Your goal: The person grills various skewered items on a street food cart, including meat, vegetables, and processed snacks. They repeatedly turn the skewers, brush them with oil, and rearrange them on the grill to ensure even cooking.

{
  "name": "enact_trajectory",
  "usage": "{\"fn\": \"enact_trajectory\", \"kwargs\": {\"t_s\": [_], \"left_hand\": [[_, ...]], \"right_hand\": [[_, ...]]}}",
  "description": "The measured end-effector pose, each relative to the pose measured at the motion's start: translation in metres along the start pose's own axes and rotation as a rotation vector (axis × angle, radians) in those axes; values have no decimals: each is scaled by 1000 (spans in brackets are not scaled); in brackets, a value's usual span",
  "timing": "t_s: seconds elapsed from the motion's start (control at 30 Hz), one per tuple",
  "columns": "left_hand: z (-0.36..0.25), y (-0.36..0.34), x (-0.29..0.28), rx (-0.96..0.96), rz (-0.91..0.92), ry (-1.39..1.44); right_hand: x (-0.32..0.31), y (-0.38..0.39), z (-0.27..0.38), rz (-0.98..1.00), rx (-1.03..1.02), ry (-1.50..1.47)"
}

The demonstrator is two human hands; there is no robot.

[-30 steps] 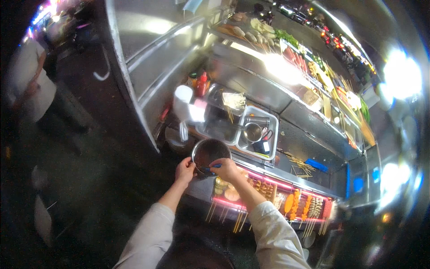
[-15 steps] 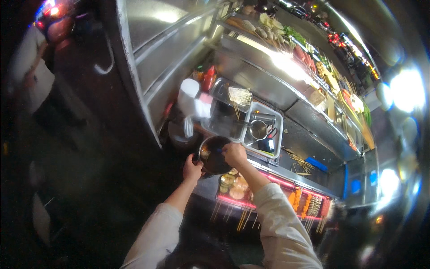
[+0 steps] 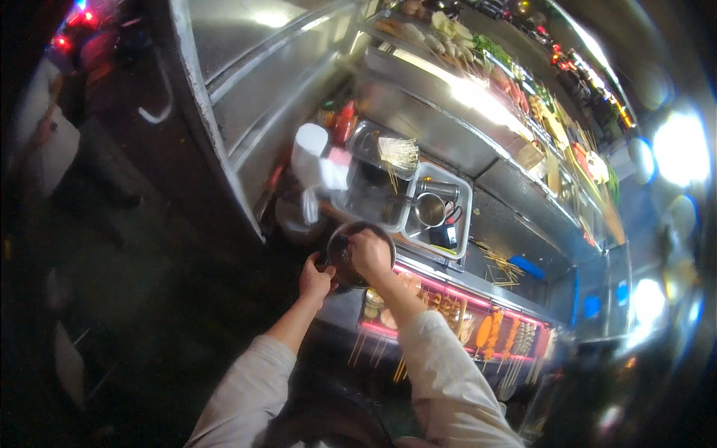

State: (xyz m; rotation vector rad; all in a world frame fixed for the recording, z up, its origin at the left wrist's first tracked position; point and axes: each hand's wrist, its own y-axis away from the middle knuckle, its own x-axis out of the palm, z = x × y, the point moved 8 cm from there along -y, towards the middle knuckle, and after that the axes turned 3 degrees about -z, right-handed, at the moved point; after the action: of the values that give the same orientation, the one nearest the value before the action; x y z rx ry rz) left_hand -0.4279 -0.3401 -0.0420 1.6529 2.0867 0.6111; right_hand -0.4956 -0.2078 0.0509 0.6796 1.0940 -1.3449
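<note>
A dark round bowl (image 3: 340, 250) is held at the near end of the counter, its mouth facing up. My left hand (image 3: 315, 281) grips the bowl's left side, fingers wrapped at the edge. Over the bowl's mouth, my right hand (image 3: 371, 256) reaches down with its fingers closed; whatever they hold is hidden behind the hand. What lies inside the bowl is too dark to make out. Just right of the bowl, a red-lit grill (image 3: 467, 287) carries several skewers of food (image 3: 493, 334), their sticks pointing toward me. My right forearm passes over its left part.
Beyond the bowl sits a white tray (image 3: 468, 216) with a metal cup (image 3: 431, 210) and a dark shaker (image 3: 439, 190). A clear tray (image 3: 358, 138) holds thin sticks (image 3: 398, 153). A red bottle (image 3: 345, 123) and a white roll (image 3: 311, 139) stand left. Raised shelves hold food.
My right hand has moved left and further over the bowl, covering its middle. A bit of blue by its fingers no longer shows. My left hand keeps its grip.
</note>
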Motion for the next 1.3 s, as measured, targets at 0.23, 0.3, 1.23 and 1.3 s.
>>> {"fn": "enact_trajectory", "kwargs": {"t_s": [0.23, 0.3, 1.23, 1.3], "left_hand": [[5, 0, -1, -115, 26, 20], [-5, 1, -3, -61, 6, 13], [40, -35, 7, -249, 230, 229], [41, -35, 8, -278, 240, 251]], "right_hand": [[0, 27, -32, 576, 48, 215], [-13, 38, -20, 459, 41, 7], [-33, 29, -52, 162, 368, -531], [-48, 30, -46, 139, 327, -472]]}}
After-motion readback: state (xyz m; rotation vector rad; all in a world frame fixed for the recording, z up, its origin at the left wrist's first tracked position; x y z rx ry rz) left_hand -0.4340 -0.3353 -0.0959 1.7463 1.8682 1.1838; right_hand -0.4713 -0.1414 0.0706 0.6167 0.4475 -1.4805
